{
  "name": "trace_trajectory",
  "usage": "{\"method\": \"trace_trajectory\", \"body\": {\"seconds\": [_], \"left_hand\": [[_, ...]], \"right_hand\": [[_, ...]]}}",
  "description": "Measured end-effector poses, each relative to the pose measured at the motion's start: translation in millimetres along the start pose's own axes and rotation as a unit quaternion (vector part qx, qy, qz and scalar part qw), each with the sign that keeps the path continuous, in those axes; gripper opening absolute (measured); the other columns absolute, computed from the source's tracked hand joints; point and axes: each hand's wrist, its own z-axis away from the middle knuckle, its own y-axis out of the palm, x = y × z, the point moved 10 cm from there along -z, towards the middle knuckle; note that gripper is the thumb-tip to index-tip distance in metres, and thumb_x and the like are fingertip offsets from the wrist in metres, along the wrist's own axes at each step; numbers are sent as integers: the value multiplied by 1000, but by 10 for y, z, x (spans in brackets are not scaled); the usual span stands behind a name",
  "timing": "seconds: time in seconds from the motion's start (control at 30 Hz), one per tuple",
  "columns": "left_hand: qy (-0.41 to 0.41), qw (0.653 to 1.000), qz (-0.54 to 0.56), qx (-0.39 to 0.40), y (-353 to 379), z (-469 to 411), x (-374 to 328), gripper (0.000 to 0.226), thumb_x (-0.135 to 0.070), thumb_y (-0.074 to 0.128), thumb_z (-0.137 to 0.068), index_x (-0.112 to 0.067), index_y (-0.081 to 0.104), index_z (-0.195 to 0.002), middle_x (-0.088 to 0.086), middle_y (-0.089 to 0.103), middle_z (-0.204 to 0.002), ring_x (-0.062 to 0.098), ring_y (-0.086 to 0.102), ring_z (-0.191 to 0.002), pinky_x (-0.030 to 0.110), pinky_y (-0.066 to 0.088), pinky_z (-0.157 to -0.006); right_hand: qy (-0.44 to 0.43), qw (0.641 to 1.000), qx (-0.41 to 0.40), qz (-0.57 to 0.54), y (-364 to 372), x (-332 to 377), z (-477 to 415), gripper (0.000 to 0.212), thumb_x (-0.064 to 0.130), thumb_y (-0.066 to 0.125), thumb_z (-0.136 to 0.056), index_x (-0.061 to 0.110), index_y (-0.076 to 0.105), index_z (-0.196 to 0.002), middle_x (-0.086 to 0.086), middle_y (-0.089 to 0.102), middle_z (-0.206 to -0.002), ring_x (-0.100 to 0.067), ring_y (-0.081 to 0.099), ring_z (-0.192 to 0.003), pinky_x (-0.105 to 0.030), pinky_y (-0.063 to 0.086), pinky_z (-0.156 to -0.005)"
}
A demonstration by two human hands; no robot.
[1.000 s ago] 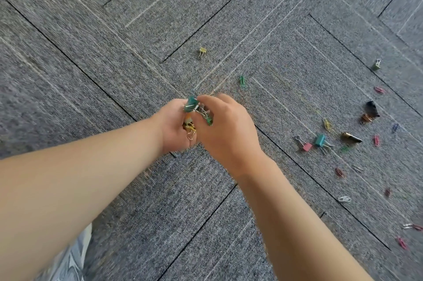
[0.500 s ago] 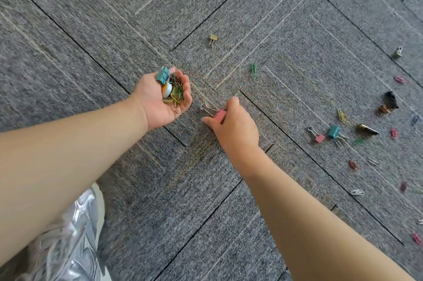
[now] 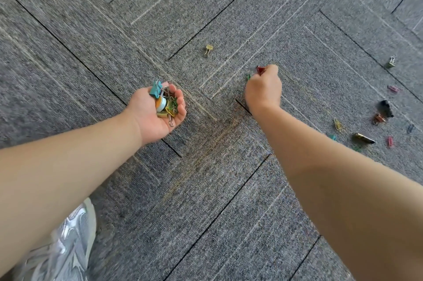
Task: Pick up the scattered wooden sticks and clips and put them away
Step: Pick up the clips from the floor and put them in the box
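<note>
Our left hand (image 3: 146,116) stays cupped palm-up at the left, fingers curled round the pile of clips (image 3: 166,104). Beyond the gold binder clip (image 3: 208,48) lying farther out, our right hand (image 3: 263,90) has swung right, the red binder clip (image 3: 259,69) pinched at its fingertips, and now meets the green paper clip (image 3: 248,77) on the carpet (image 3: 206,189). We judge it gathers two per trip; the loose clips (image 3: 364,138) at the right wait.

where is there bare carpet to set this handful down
Bare carpet lies between the left hand and right hand, nearer too beside the shoe, and left of the gold binder clip. Crowded at right around the black clip.
</note>
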Motion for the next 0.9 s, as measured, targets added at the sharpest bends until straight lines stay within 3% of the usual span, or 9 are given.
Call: {"method": "trace_trajectory", "body": {"seconds": [0.1,0.23,0.3,0.37,0.43,0.53,0.67,0.8,0.9], "left_hand": [[-4,1000,-1,1,-16,-10,0,40,-23,37,-96,-14,54,-61,0,56,-63,12,51,-53,21,45,-49],[-4,1000,-8,-10,-50,-25,-22,38,-24,37,-96,-14,54,-64,0,57,-62,12,51,-54,21,45,-49],[-5,1000,-9,-15,-40,-27,-29,36,-24,38,-96,-14,53,-65,0,56,-62,12,50,-55,21,45,-49],[-4,1000,-10,-21,-33,-35,-40,36,-23,38,-96,-14,53,-64,0,56,-63,12,50,-55,21,45,-50],[-3,1000,-11,-19,-6,-43,-53,36,-23,39,-96,-14,54,-64,0,56,-63,12,50,-55,20,45,-50],[-4,1000,-19,-16,27,-66,-66,35,-24,41,-95,-14,54,-65,0,56,-64,12,51,-56,21,45,-51],[-8,999,-26,-19,50,-104,-83,35,-25,41,-96,-14,54,-65,0,56,-64,12,52,-55,22,46,-51],[-9,1000,-24,-16,70,-140,-131,33,-24,41,-95,-14,55,-67,1,57,-64,13,53,-53,20,47,-49],[-12,999,-28,-12,82,-177,-172,33,-24,40,-95,-14,54,-67,1,57,-63,13,53,-52,20,47,-49]], "right_hand": [[-4,1000,-3,17,-6,19,-139,27,32,42,-94,7,48,-102,-7,55,-91,-22,52,-78,-36,44,-67],[-16,996,29,84,-7,22,-202,40,47,51,-91,15,47,-67,0,54,-68,-17,50,-61,-33,45,-59],[-7,994,20,109,-40,18,-222,30,38,52,-91,15,47,-73,1,53,-71,-19,51,-67,-32,44,-60],[-19,990,15,140,-10,94,-219,18,31,52,-90,13,49,-92,-3,55,-87,-21,54,-76,-33,45,-65],[-30,986,32,163,84,160,-189,20,28,51,-92,11,47,-102,-7,56,-101,-24,57,-85,-38,51,-74],[-68,976,55,198,207,249,-145,23,24,52,-95,4,52,-106,-10,58,-101,-25,59,-86,-37,53,-75],[-122,958,55,254,246,361,-110,13,8,47,-96,1,54,-104,-11,56,-102,-20,48,-77,-27,38,-67],[-133,954,67,260,235,374,-82,29,23,44,-100,0,52,-114,-20,47,-126,-26,57,-94,-31,48,-83],[-145,959,47,240,154,422,-144,26,18,44,-99,-2,49,-115,-17,54,-116,-24,53,-97,-29,42,-79]]}}
